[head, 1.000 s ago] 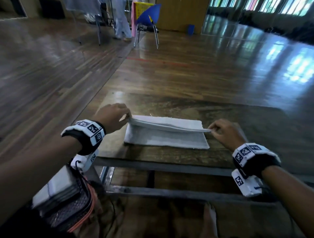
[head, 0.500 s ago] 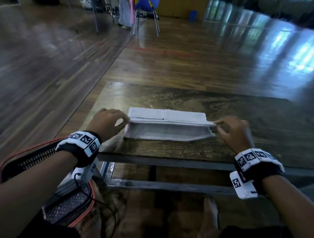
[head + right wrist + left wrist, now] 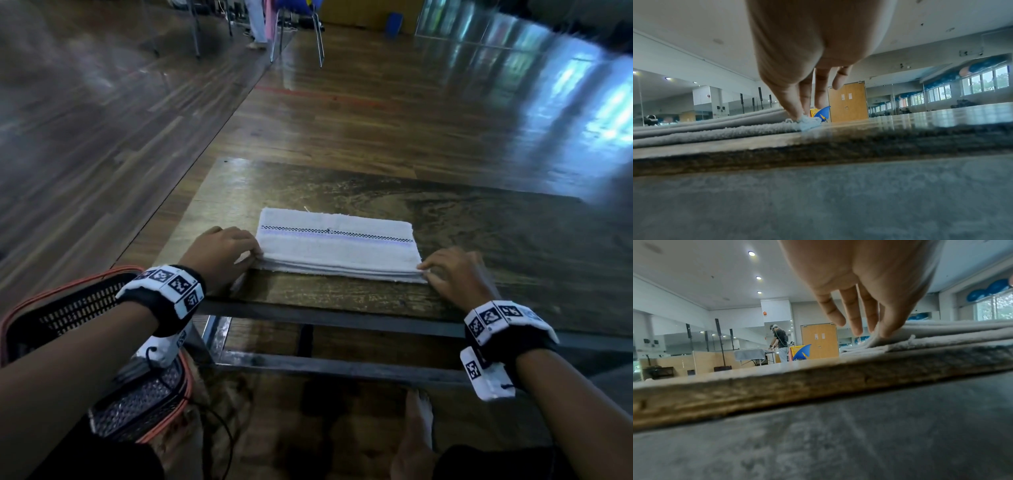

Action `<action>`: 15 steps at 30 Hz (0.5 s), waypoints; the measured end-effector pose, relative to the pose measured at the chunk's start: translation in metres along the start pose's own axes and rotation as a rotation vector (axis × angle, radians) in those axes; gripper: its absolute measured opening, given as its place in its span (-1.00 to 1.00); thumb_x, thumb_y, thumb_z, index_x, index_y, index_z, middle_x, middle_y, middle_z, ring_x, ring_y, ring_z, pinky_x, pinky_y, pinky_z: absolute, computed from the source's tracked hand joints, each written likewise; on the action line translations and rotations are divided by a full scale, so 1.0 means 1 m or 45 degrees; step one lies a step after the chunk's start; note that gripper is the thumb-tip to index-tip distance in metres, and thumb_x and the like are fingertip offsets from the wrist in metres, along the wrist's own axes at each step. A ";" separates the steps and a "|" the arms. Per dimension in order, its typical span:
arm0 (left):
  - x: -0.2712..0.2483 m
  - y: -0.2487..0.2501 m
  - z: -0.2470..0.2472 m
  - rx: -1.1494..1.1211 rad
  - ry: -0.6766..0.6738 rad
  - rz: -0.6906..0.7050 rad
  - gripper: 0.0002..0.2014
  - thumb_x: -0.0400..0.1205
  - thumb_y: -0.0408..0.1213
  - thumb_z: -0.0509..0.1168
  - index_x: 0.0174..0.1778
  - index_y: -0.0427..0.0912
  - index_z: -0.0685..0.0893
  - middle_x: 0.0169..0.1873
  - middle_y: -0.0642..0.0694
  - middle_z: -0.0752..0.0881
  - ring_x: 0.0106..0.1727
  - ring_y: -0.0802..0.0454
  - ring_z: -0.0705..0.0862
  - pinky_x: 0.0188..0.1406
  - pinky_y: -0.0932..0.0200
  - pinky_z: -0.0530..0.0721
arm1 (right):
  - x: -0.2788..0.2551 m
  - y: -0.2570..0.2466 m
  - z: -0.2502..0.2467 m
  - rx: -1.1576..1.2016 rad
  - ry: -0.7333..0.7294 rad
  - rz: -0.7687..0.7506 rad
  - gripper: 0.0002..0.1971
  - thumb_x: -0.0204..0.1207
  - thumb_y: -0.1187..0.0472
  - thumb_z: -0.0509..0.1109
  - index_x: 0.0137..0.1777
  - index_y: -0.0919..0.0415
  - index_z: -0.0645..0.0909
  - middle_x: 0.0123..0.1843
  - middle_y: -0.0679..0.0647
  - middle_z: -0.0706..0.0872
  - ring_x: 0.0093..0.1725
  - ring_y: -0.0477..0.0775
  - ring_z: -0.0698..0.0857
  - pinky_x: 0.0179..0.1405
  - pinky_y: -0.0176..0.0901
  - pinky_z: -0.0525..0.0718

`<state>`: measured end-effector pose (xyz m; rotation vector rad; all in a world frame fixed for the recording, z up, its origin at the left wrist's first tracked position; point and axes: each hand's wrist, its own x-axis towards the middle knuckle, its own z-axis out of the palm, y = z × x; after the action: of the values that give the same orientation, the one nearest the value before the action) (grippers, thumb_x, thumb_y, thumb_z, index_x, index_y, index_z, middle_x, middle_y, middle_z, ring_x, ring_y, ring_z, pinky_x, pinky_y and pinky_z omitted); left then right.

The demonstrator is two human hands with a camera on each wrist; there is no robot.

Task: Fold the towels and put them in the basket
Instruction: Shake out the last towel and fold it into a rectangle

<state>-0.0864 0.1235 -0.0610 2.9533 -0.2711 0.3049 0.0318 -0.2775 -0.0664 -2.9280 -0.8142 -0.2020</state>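
A white towel (image 3: 337, 245) with a thin checked stripe lies folded in a long flat rectangle on the dark wooden table (image 3: 496, 240). My left hand (image 3: 253, 255) pinches its near left corner, thumb and fingers on the layered edge (image 3: 877, 332). My right hand (image 3: 424, 269) pinches the near right corner against the tabletop (image 3: 801, 116). The towel's stacked layers (image 3: 941, 334) show edge-on in both wrist views (image 3: 715, 129). The black mesh basket (image 3: 68, 301) with an orange rim sits on the floor under my left forearm.
The table's metal frame (image 3: 342, 317) runs along its near edge, with my bare foot (image 3: 416, 428) below it. Far back stand a blue chair (image 3: 298, 10) and another person's legs (image 3: 255, 20). Glossy wood floor surrounds the table.
The lifted upper half of the towel has been brought toward me and laid flat on the lower half. Both hands came down with it to the near corners.
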 end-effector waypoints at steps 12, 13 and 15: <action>-0.005 -0.003 -0.007 -0.092 -0.318 -0.014 -0.45 0.23 0.22 0.51 0.10 0.12 0.64 0.09 0.17 0.65 0.09 0.12 0.60 -0.02 0.23 0.48 | -0.018 -0.002 0.007 0.054 -0.146 -0.112 -0.32 0.29 -0.32 0.41 0.31 0.10 0.57 0.25 0.00 0.64 0.20 0.00 0.60 0.13 -0.16 0.52; -0.009 -0.002 -0.007 -0.082 -0.343 -0.013 -0.40 0.20 0.25 0.51 0.12 0.12 0.63 0.11 0.17 0.64 0.11 0.11 0.59 0.01 0.22 0.47 | -0.021 -0.003 0.007 0.082 -0.154 -0.121 -0.26 0.25 -0.37 0.42 0.31 0.11 0.57 0.26 0.01 0.63 0.21 0.00 0.60 0.16 -0.17 0.53; -0.018 0.001 -0.006 -0.021 -0.356 0.007 -0.39 0.23 0.24 0.50 0.16 0.11 0.60 0.14 0.17 0.62 0.13 0.10 0.58 0.00 0.22 0.43 | -0.028 -0.005 0.005 0.109 -0.178 -0.151 -0.20 0.18 -0.39 0.45 0.32 0.13 0.55 0.27 0.03 0.62 0.24 0.03 0.58 0.22 -0.15 0.51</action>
<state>-0.1051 0.1262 -0.0593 2.9740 -0.3136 -0.1112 0.0059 -0.2866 -0.0752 -2.8414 -0.9916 0.0295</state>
